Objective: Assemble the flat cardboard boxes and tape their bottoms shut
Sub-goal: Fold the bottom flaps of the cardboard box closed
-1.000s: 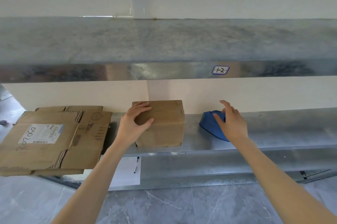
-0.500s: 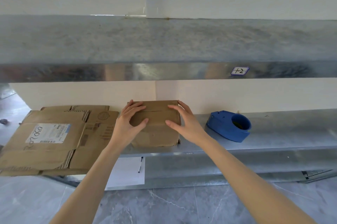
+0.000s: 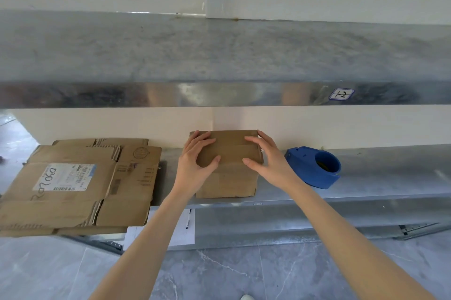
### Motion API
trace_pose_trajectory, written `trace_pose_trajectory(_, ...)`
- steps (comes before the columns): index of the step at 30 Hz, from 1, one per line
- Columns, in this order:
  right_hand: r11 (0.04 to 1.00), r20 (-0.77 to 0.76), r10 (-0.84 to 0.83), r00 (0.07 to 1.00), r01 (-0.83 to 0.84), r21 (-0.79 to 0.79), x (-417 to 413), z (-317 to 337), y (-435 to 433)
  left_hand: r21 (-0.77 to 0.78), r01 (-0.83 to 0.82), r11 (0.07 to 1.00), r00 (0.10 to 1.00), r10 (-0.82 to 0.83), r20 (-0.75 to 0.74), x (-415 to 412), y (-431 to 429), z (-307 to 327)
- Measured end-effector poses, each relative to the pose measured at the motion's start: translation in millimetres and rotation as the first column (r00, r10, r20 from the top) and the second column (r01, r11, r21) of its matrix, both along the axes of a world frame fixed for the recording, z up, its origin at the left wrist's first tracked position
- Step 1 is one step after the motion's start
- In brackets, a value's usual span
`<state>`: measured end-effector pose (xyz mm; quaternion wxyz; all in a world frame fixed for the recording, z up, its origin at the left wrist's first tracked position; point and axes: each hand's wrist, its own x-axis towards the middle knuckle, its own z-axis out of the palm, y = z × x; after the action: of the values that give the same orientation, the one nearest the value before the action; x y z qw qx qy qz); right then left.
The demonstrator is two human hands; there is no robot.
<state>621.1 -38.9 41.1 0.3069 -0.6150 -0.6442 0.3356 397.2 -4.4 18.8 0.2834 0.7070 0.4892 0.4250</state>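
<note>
**Cardboard pinned under both palms**

Both hands press on the small box (image 3: 228, 179). The left hand (image 3: 194, 162) covers its left top edge and the right hand (image 3: 269, 160) its right, fingers spread and nearly straight, clenching nothing. A seam runs left to right between the thumbs, along the box's long axis; any contents are hidden. Just right of the box sits the blue tape dispenser (image 3: 311, 169), nearer the right hand and probably the next reach. Left of the box lie the flat cardboard boxes (image 3: 73, 187), on the same metal shelf (image 3: 380, 177).
</note>
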Motion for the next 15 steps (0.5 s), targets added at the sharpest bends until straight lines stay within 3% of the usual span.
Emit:
trace_pose_trajectory(11,0.996,-0.001,0.005,1.0,-0.005,0.088,-2.0,-2.6,-6.4,0.031,0.015,0.999,1.0,-0.016,0.023,-11.6,-17.1,-6.8)
trace_pose_trajectory(15,0.999,0.004,0.019,1.0,-0.019,0.034,-2.4,-7.3,-13.3,-0.022,-0.003,1.0,1.0,0.003,0.011,-17.2,-30.2,-16.0)
